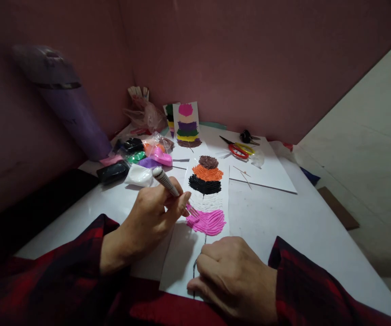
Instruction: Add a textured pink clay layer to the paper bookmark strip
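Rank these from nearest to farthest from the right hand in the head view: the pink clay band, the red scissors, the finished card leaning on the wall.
From the right hand:
1. Pink clay band, just ahead on the sheet under the hand.
2. Red scissors, farther back, slightly right.
3. Finished card, at the back against the wall.

Fork [171, 184] tines mostly hidden behind left hand [148, 222] fingers; only tips show at the pink clay [206, 222]. Right hand [234, 276] covers lower part of the paper sheet [182, 258] & most of the drawn black stem. Both forearms cut off by bottom edge. 2nd clay picture [169, 115] at back half hidden behind the front one [187, 124]. Sticks behind crumpled plastic bag [146, 115]: only tops visible. Small black object [246, 136] by scissors [238, 148] too small to ID. Bench [283, 217] right corner runs off frame.
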Demonstrator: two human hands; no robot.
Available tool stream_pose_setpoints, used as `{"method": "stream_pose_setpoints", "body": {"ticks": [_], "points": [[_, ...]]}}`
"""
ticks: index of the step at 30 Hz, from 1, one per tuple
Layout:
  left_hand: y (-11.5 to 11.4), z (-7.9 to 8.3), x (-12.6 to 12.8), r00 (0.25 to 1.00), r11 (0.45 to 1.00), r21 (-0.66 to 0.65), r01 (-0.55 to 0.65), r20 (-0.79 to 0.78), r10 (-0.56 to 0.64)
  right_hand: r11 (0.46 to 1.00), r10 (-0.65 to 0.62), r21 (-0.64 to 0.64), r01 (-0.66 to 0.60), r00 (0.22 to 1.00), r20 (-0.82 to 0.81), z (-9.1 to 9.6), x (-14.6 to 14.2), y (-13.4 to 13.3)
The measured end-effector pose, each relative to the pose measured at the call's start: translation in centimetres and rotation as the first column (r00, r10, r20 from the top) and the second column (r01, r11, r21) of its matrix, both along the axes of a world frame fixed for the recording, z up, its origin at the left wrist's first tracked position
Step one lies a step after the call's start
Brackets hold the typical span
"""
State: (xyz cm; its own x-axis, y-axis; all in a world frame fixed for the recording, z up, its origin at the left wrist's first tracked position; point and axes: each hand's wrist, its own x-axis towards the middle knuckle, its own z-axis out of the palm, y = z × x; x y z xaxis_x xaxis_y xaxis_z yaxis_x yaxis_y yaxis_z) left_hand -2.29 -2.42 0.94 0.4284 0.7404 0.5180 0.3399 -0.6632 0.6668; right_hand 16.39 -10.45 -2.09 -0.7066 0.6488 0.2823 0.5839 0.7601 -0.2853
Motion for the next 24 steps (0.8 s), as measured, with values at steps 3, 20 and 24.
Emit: {"method": "stream_pose_setpoints", "body": {"ticks": [3,20,24], "points": [[-0.3,0.0,0.3,0.999,0.999,0.019,0.038,-0.006,-0.038,1.000,0.008,0.005,-0.008,1.000,0.002,0.1,0.0,0.0],[-0.3,-0.8,1.0,0.993,0.992,-0.042,0.119,-0.018,-0.120,1.000,0.018,0.003,-0.018,1.000,0.019,0.1,0.0,0.1],[-0.1,-0.9,0.7,0.993,0.994,-0.027,0.104,-0.049,-0.105,1.000,0.020,-0.004,-0.020,1.000,0.024,0.2,0.0,0.1]]}}
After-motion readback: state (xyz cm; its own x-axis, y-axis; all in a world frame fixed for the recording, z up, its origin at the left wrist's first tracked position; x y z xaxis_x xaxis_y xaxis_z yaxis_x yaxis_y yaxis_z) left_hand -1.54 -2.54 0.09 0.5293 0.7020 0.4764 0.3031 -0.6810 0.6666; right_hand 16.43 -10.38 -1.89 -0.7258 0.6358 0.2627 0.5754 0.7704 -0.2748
